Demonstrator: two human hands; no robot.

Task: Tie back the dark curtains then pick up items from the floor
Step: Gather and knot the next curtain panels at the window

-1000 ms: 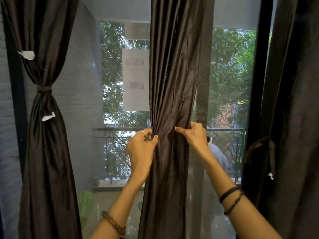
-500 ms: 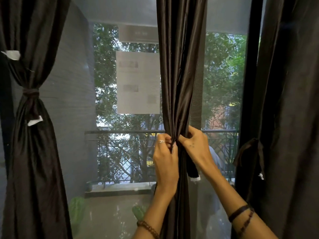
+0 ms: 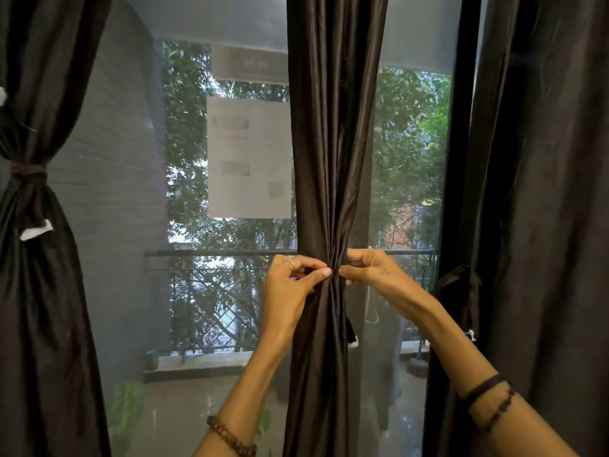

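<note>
A dark brown middle curtain [image 3: 329, 143] hangs in front of the glass door, gathered into a narrow bundle at hand height. My left hand [image 3: 290, 288] pinches the bundle from its left side, thumb and fingers curled. My right hand [image 3: 372, 272] pinches it from the right, fingertips meeting at the cinched waist. A dark tie strap [image 3: 351, 331] with a white end dangles just below, behind the bundle. The left curtain [image 3: 36, 291] is bound with a dark tie [image 3: 28, 174]. The right curtain [image 3: 540, 225] hangs loose, its tie [image 3: 458, 291] dangling.
A white paper sheet [image 3: 248, 156] is stuck on the glass. The black door frame [image 3: 458, 143] stands between the middle and right curtains. Outside are a balcony railing [image 3: 214, 255], trees and a potted plant [image 3: 127, 410]. The floor is out of view.
The middle curtain has been squeezed from a wide fold into a tight bundle. Both hands closed in toward each other, and the view shifted left relative to the curtains.
</note>
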